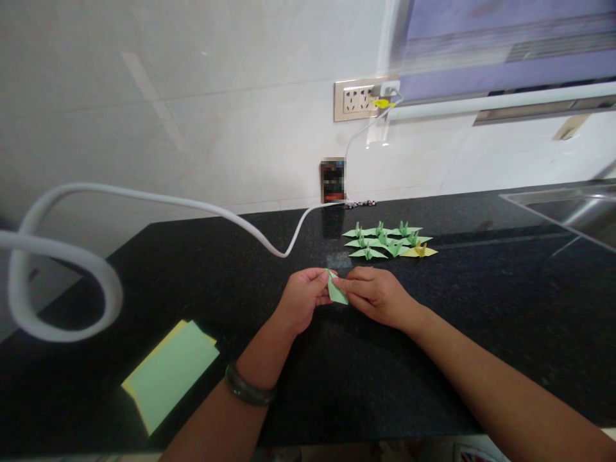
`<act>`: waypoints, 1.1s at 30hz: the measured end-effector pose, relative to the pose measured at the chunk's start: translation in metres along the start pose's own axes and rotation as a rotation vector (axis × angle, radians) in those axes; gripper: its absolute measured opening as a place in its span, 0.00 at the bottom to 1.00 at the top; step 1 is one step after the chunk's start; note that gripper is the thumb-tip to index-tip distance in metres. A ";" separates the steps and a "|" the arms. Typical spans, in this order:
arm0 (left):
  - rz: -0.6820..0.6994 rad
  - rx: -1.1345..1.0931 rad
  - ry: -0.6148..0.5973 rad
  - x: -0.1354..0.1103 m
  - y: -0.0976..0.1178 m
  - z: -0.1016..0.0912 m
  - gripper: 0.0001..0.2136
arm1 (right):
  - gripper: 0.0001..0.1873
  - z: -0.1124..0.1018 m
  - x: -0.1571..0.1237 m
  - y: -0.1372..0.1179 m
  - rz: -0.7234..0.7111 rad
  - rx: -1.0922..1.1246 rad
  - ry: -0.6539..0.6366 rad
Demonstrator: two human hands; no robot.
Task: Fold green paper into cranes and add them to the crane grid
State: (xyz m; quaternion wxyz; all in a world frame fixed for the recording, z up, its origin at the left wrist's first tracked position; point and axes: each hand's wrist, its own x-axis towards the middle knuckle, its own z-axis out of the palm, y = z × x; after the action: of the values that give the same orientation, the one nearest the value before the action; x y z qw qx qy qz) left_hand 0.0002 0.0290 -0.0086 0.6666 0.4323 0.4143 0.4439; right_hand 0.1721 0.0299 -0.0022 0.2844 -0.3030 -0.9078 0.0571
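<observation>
Held piece: a folded green paper [335, 292], small and flat, pinched between both hands just above the black desk [481, 308], near its middle.
Long axis: slanted, running from an upper end that leans left and toward the wall to a pointed lower corner aimed right and toward the person.
Left hand [302, 298]: grip closed, thumb and fingertips nipping the paper's upper left edge; a dark wristband [248, 390] sits on the forearm.
Right hand [378, 295]: grip closed as well, fingertips pressed on the paper's right side, touching the left hand's fingertips across the piece.
Beyond the hands: a cluster of green paper cranes [387, 242] lies in rows on the desk, with one yellow crane [420, 251] at its right end.
Lower left: a stack of flat sheets [171, 372], green on top with yellow edges showing.
Cable: a white cable [192, 205] loops in from the left and rises to a wall socket [359, 100].
Far right: a metal sink [572, 208].
</observation>
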 end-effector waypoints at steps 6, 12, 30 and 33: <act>-0.001 -0.005 0.038 0.001 0.000 0.001 0.09 | 0.15 0.002 0.000 0.000 -0.004 -0.021 -0.015; 0.018 -0.075 0.036 0.000 0.003 0.003 0.07 | 0.15 0.003 -0.001 0.000 0.000 -0.025 -0.013; -0.074 -0.125 0.045 0.003 -0.005 0.001 0.07 | 0.15 0.000 0.000 -0.002 0.008 0.074 -0.036; -0.082 -0.141 0.047 0.004 -0.006 0.001 0.07 | 0.15 0.000 0.001 -0.002 0.013 0.073 -0.036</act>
State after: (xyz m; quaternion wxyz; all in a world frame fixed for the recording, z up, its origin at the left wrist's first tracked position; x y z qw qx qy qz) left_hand 0.0038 0.0308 -0.0146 0.7030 0.3563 0.4150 0.4546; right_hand 0.1705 0.0286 -0.0015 0.2784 -0.2971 -0.9081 0.0977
